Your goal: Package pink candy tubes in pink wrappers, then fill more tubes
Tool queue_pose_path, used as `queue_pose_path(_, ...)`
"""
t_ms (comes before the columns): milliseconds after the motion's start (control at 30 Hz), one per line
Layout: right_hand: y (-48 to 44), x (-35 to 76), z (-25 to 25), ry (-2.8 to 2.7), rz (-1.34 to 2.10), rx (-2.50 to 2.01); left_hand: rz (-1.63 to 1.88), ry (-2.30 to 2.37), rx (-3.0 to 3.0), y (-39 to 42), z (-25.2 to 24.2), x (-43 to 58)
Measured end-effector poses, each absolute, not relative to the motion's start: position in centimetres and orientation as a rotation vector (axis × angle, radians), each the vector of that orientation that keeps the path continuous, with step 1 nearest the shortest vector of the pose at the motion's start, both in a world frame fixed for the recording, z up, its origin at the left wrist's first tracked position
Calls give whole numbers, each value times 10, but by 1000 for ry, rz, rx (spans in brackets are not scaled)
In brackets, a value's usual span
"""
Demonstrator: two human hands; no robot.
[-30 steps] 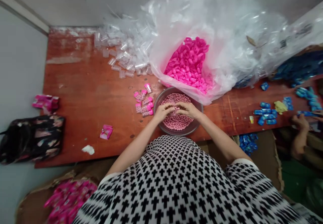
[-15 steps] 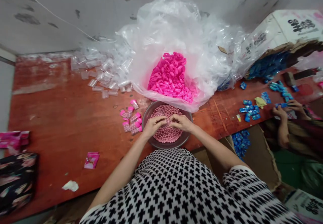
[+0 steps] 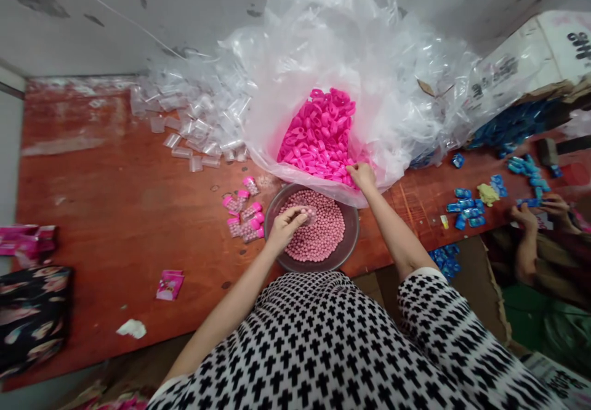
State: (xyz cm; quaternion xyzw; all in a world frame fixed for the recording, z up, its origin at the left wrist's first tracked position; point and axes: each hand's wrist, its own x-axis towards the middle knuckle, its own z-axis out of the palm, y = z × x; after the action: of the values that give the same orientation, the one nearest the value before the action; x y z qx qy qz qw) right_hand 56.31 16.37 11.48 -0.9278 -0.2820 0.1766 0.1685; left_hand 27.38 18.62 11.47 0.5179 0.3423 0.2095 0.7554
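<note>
Over a dark bowl point(image 3: 353, 241) of pink beads point(image 3: 318, 237), my left hand point(image 3: 284, 228) is closed around a small clear bottle point(image 3: 308, 214) with pink beads inside. My right hand point(image 3: 362, 176) reaches into a white plastic bag point(image 3: 263, 145) full of bright pink caps point(image 3: 318, 133). Its fingers are pinched at the right edge of the caps; whether a cap is between them is too small to make out. Left of the bowl lie several filled bottles point(image 3: 252, 210) with pink caps on.
Empty clear bottles point(image 3: 203, 127) are heaped behind, left of the bag. A pink packet point(image 3: 170, 285) and a floral pouch point(image 3: 34, 317) lie on the left. At right, a co-worker's hands point(image 3: 526, 216) handle a blue item near blue packets point(image 3: 468, 207) and a carton point(image 3: 530, 47).
My right hand has left the clear bottle and moved up and right to the pink caps in the bag. My left hand still holds the bottle over the bowl. The view has shifted slightly.
</note>
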Motion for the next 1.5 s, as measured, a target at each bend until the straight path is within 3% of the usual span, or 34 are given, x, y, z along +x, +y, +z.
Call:
queue_pose_path(233, 147, 551, 126, -726, 403, -2227, 510, 744, 899, 183, 132, 282)
queue_pose_path(467, 117, 484, 173, -758, 907, -1605, 578, 673, 800, 172, 159, 308)
queue_pose_path(633, 113, 453, 184, -588, 966, -1384, 660, 703, 727, 162, 163, 296)
queue_pose_path(967, 97, 429, 187, -804, 932, -1452, 770, 698, 627, 152, 165, 278)
queue_pose_path(1267, 98, 432, 193, -783, 857, -1396, 721, 682, 953, 143, 169, 276)
queue_pose_path(1500, 99, 438, 209, -1521, 537, -1537, 754, 735, 1356, 153, 166, 269)
